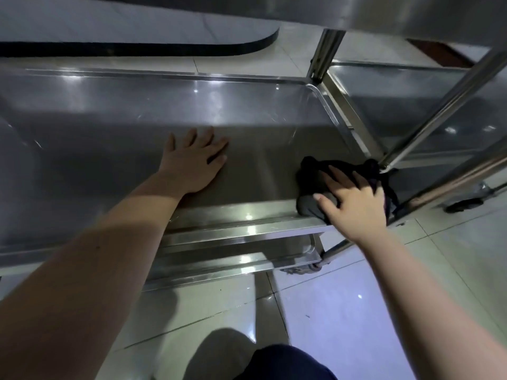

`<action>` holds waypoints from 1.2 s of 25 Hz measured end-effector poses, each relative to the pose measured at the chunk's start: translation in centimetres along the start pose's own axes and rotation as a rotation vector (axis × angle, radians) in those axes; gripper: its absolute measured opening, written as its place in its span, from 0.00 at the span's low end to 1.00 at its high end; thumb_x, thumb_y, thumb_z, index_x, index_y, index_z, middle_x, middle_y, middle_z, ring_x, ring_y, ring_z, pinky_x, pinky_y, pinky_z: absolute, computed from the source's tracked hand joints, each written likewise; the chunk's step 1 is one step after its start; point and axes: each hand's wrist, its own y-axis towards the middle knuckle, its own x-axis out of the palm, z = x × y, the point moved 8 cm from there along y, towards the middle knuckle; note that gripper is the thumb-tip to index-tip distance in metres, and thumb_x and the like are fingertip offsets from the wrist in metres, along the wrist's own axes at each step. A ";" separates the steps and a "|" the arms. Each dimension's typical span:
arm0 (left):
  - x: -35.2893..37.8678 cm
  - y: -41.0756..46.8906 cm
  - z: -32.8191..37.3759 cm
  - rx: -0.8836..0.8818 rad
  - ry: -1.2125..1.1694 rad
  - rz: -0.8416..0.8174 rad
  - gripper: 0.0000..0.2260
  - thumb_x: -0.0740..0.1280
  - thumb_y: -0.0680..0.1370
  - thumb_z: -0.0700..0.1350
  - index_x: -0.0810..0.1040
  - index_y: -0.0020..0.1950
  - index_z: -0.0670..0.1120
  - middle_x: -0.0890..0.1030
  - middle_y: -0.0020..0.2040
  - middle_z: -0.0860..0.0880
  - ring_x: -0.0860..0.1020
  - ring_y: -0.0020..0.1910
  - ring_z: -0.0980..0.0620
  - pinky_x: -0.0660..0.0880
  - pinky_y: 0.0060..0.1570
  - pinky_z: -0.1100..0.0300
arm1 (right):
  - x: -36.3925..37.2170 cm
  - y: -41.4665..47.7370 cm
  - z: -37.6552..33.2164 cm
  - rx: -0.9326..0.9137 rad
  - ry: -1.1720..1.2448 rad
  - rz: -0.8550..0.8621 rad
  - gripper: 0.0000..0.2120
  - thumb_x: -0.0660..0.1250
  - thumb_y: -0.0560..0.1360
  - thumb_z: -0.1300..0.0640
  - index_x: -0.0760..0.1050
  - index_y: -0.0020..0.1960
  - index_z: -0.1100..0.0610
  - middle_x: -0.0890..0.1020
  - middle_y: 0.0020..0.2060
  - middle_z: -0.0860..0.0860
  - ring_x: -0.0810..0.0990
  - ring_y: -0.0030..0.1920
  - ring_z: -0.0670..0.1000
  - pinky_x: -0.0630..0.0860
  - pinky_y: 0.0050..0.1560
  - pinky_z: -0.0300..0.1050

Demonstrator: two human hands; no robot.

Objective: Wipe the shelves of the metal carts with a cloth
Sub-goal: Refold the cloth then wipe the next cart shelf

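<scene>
A knee in dark blue fabric (pixel 282 360) is seen nearest the lens, at the bottom edge, above a floor of pale, glossy tiles (pixel 343 311). Two bare forearms are stretched forward from it. Two hands and one cloth are counted, and two metal carts are made out. The nearer cart's shelf (pixel 109 119) is a broad, shallow tray of brushed stainless steel with a raised rim and rounded corners. It is marked by fine scratches and bright reflections. A second, lower shelf (pixel 219 259) of the same steel is seen beneath its front edge, with a caster (pixel 304 267) at its corner. The second cart (pixel 411 86) is stood just beside the first on the right, and a round polished post (pixel 439 111) is slanted across it. The left hand (pixel 192 163) is laid flat on the bare shelf, palm down, with its fingers straight and spread; nothing is held by it. The cloth (pixel 312 179), dark, soft and bunched, is placed in the near right corner of that shelf, against the rim and near the foot of the post. It is pressed down by the right hand (pixel 354 207), whose fingers are spread wide and nearly straight over it, with the thumb rested on its near fold.
</scene>
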 end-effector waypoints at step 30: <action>-4.3 2.0 -4.8 -0.014 0.130 0.127 0.20 0.52 0.84 0.52 0.64 0.76 0.55 0.64 0.77 0.48 0.61 0.76 0.44 0.48 0.74 0.40 | 1.3 10.6 -5.1 -0.085 0.079 -0.349 0.28 0.50 0.76 0.30 0.57 0.75 0.34 0.55 0.78 0.41 0.49 0.77 0.59 0.43 0.72 0.69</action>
